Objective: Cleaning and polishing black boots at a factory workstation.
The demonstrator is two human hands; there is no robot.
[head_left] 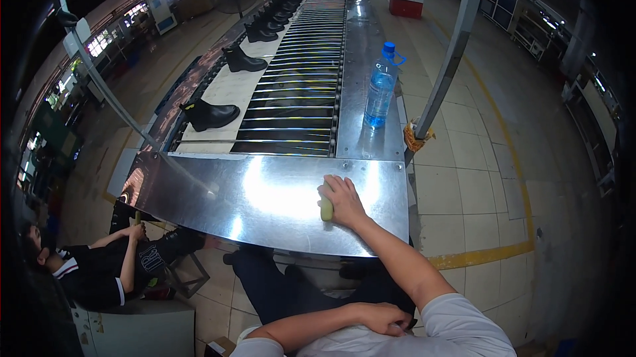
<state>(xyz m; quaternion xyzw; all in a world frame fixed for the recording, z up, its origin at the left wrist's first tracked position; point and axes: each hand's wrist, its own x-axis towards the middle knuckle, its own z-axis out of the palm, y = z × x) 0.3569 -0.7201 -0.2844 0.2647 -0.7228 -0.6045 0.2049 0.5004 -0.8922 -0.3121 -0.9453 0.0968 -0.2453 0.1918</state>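
Note:
On the shiny metal tabletop (192, 188), my right hand (342, 199) rests with its fingers curled over a pale green oblong thing (326, 209). It looks like a small cucumber, but most of it is under the hand. Down in my lap lies my left hand (384, 319), its fingers curled in. A small dark edge shows beside those fingers; what they hold, if anything, I cannot make out. A clear bottle with a blue cap (379, 89) stands upright beyond my right hand, on the conveyor's right metal edge.
Black ankle boots (211, 116) stand in a row along the pale left strip of the roller conveyor (291, 108), which runs away from me. A metal post (450, 59) rises at the right. At the lower left sits a co-worker (109, 264) holding something greenish.

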